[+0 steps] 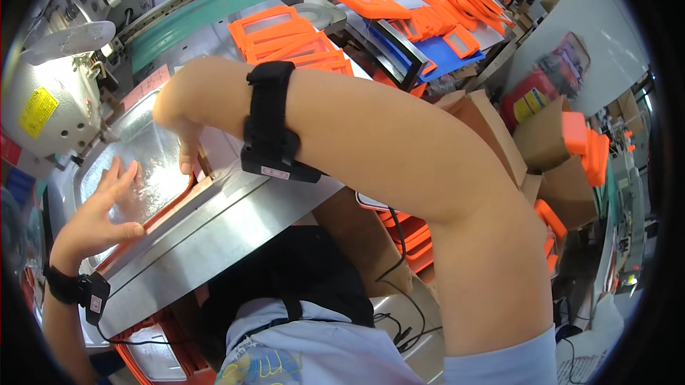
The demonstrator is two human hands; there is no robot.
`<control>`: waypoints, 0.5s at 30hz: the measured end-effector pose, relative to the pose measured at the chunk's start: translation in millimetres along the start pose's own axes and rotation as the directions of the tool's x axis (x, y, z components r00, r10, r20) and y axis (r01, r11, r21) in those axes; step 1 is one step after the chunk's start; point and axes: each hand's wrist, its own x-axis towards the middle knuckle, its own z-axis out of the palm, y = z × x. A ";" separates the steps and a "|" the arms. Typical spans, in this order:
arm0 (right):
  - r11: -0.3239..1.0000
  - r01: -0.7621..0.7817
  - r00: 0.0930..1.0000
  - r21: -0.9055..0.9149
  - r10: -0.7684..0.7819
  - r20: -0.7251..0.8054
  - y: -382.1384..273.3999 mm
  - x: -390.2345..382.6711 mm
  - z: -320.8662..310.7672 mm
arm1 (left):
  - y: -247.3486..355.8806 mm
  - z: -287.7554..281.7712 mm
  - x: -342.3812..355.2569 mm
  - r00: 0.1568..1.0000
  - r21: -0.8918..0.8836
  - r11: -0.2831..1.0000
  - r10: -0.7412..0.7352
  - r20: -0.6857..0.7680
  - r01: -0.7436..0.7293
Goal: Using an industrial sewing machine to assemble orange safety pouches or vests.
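Observation:
A clear plastic panel with an orange edge (148,189) lies on the sewing machine's bed, beside the machine head (53,103). My left hand (100,219) rests on its near left part, fingers spread and thumb stretched out. Over the panel's far right side bends my right hand (180,115). Its thumb points down along the panel's right edge, while the other fingers are mostly hidden behind the hand. Both hands appear to press the panel flat rather than grip it. Black straps with small boxes sit on both wrists.
Orange frames (289,39) are piled beyond my right forearm. More orange pieces lie around a blue tray (435,57). Cardboard boxes (492,124) stand to the right. Stacked orange-edged panels (153,349) sit under the table's metal front edge (235,217). A cable (399,249) hangs down near my lap.

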 end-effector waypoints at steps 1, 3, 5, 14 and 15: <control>1.000 0.008 1.000 -0.001 -0.008 -0.012 0.1 -8.5 -1.1 | 3.5 -0.9 -0.1 1.000 -0.002 1.000 -0.001 0.004 0.001; 1.000 0.012 0.999 0.012 -0.012 -0.043 -1.2 -14.4 -1.1 | 2.7 1.3 0.0 1.000 -0.007 1.000 -0.012 0.013 0.012; 0.999 0.018 1.000 0.042 -0.018 -0.002 -1.0 -11.4 -2.7 | 0.2 1.4 -0.1 1.000 -0.006 1.000 -0.015 0.009 0.015; 0.954 0.287 0.843 0.088 -0.208 -0.495 13.3 -4.4 25.4 | -3.2 2.7 -1.8 1.000 0.027 1.000 0.014 0.012 -0.014; 0.957 0.289 0.803 0.024 -0.229 -0.551 17.4 9.3 34.5 | -5.0 2.6 -3.6 1.000 0.047 0.999 0.008 0.013 -0.009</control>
